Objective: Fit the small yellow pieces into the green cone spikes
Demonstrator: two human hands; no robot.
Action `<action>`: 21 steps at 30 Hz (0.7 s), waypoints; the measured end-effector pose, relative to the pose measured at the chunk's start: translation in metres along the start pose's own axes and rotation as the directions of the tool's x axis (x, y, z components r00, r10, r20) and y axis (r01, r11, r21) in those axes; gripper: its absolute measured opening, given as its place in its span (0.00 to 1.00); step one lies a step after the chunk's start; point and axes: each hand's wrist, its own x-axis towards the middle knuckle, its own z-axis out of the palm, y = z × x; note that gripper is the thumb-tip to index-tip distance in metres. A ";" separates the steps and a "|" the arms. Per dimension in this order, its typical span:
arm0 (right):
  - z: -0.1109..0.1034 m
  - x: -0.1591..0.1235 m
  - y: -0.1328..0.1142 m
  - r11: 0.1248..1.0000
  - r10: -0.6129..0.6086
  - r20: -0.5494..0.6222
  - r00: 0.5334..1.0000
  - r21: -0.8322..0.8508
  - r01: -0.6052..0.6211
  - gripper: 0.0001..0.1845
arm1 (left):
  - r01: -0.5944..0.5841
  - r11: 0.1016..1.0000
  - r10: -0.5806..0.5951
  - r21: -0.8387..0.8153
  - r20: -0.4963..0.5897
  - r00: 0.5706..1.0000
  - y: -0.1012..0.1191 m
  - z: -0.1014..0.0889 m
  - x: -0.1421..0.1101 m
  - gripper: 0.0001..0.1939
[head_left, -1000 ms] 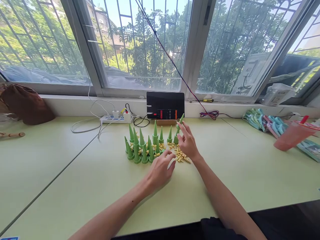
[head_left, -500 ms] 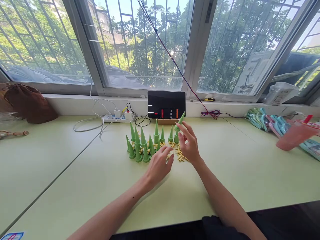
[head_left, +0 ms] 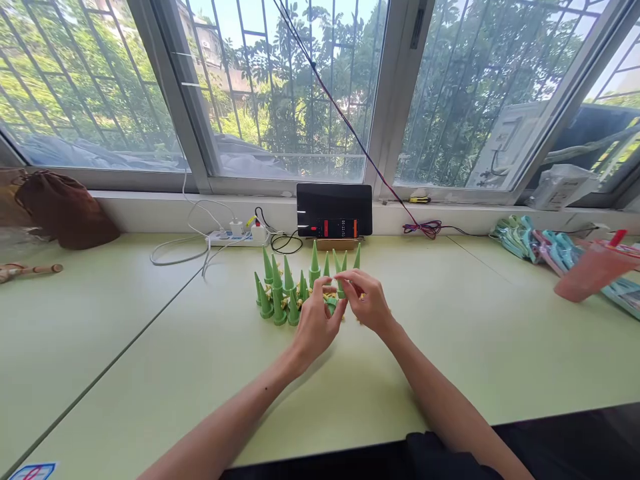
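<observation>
My right hand [head_left: 369,301] has its thumb and fingers pinched together by a green cone [head_left: 337,260], which leans left and is partly hidden by the fingers. My left hand [head_left: 316,321] is close beside it, fingers curved and thumb held apart; its fingertips nearly meet those of my right hand. Between left thumb and fingers shows a round green piece [head_left: 331,306], which seems to be behind the hand. Several more green cones [head_left: 279,303] stand upright to the left, some stacked. Small yellow pieces [head_left: 285,301] lie among them, partly hidden by my hands.
Behind the cones a black tablet [head_left: 334,200] leans on the wall, with a phone [head_left: 340,229] in front showing a timer. A power strip [head_left: 235,237] with white cables lies to the left. A red drink cup [head_left: 590,270] and packaged goods [head_left: 520,238] are at the right.
My right hand has come down and left from the stack at the right, bringing the top green cone to my left hand. My left hand has risen slightly, fingers curling.
</observation>
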 end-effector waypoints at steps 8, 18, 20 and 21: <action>0.003 -0.004 0.002 0.991 0.085 0.073 0.994 0.098 -0.092 0.14 | 0.166 0.974 -0.157 -0.153 0.073 0.985 0.002 -0.001 0.003 0.23; -0.005 0.002 0.010 0.979 0.202 -0.027 0.979 -0.036 -0.203 0.09 | 0.137 0.988 -0.140 -0.068 -0.045 0.989 -0.002 -0.001 0.004 0.23; -0.004 0.002 0.020 0.967 0.213 0.021 0.977 -0.146 -0.208 0.07 | 0.136 0.989 -0.139 -0.060 -0.055 0.989 -0.002 -0.002 0.004 0.23; -0.003 0.001 0.025 0.960 0.218 0.072 0.973 -0.197 -0.200 0.07 | 0.136 0.989 -0.139 -0.055 -0.059 0.989 -0.002 -0.002 0.004 0.23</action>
